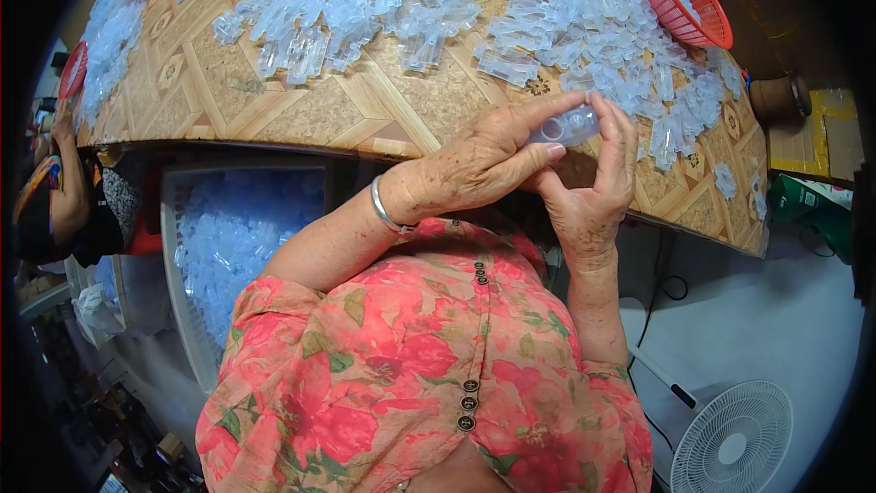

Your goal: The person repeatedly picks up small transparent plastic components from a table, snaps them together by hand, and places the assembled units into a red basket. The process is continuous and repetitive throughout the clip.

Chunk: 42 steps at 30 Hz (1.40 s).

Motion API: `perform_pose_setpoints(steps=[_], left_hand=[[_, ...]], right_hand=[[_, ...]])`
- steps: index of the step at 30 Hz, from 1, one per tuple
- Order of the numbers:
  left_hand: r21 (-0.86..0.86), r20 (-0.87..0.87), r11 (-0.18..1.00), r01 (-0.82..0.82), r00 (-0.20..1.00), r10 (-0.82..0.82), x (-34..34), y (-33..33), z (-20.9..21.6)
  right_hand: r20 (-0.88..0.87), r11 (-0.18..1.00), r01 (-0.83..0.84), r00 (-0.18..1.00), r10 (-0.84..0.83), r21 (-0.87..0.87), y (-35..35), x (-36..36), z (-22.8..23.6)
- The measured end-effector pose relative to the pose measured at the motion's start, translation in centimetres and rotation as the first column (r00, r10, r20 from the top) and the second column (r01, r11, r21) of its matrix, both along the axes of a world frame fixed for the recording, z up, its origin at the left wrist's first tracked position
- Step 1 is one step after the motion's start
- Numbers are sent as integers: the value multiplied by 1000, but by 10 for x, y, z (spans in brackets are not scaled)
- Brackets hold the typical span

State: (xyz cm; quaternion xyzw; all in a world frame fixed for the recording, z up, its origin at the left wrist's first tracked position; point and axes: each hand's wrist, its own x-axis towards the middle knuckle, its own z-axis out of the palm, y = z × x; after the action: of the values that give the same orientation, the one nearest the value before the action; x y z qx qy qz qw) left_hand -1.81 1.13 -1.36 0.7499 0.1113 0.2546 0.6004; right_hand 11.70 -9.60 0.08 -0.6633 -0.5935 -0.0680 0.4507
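Close to the table's front edge, both of my hands hold one translucent plastic piece [566, 128] with a round hole showing in its side. My left hand [484, 157] wears a silver bangle at the wrist and pinches the piece between thumb and fingers. On its other end, the fingers of my right hand [598, 173] are closed, fingertips meeting near the top. My fingers cover part of the piece. Just beyond them, a spread of similar clear plastic pieces [566, 23] lies heaped across the table [365, 110].
A red basket [680, 5] with more clear pieces stands at the far right. Below the table at left, a white crate [173, 246] is full of them. A white fan [733, 447] stands at lower right. Another person's arm [68, 173] reaches the table at far left.
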Motion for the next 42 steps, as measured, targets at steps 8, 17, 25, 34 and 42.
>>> perform_pose_setpoints(steps=[8,17,25,34,42], left_hand=[[538,114,821,-188,982,151,-6,18,-9],[588,65,763,-268,956,286,-7,12,-1],[612,92,734,-294,948,304,-4,15,-6],[602,112,740,-300,949,293,-5,12,-2],[574,138,745,-339,937,320,-8,12,-5]], right_hand=[[-111,984,-98,990,82,-148,-2,20,-14],[6,975,-119,992,123,-189,4,22,-6],[3,967,-118,993,122,-225,8,25,-4],[168,955,230,965,-199,-189,48,130,31],[326,761,406,907,-267,-506,91,162,29]])
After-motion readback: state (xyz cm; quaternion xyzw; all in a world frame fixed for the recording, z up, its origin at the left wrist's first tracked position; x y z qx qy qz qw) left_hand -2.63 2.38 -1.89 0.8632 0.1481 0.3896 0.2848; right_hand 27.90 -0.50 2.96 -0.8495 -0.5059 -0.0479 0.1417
